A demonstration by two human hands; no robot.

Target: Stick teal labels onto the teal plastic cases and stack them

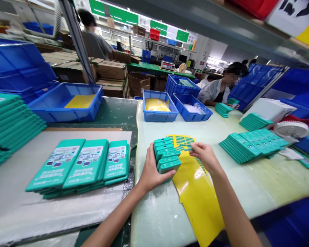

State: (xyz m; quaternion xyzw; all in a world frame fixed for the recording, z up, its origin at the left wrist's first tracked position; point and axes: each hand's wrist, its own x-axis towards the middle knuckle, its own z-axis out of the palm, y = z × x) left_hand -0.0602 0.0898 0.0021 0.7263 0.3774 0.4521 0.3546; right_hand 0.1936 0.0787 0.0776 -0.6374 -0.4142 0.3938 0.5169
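Note:
My left hand point(153, 173) wraps around a row of slim green cases point(167, 156) standing on edge, its thumb across the nearest one and its fingers along the left side. Beside them lies a yellow backing sheet point(198, 192) with green label strips point(182, 140) on its far part. Over that sheet my right hand point(204, 156) is closed in a pinch. A thin green label strip shows at its fingertips, partly hidden by them.
Printed green cases point(90, 161) lie in stacks on a white board at left. More stacks point(249, 144) stand at right, near a small white fan point(290, 129). Blue bins point(159, 116) line the back. Across the table, a co-worker point(221, 87) handles green cases. A shelf hangs overhead.

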